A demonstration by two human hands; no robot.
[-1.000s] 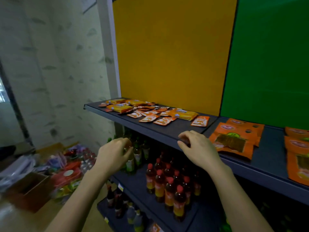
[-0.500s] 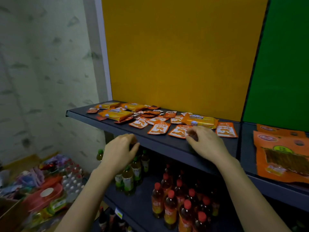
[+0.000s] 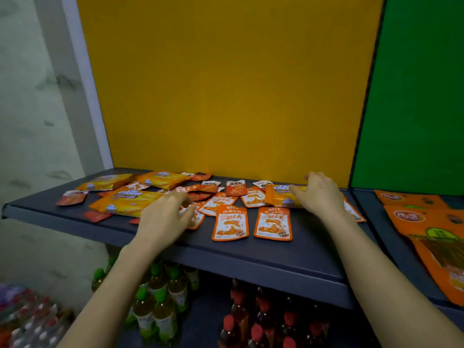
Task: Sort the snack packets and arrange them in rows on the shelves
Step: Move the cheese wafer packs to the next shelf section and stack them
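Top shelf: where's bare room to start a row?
Bare: the shelf front strip, between its edge and the two orange pouches, and its left corner. Crowded: middle to back, between left hand and right hand.

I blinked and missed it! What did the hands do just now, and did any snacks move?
The left hand rose from below the shelf edge to hover over the small orange packets. The right hand reached from the front edge back onto the yellow cheese packet. The packets stayed scattered.
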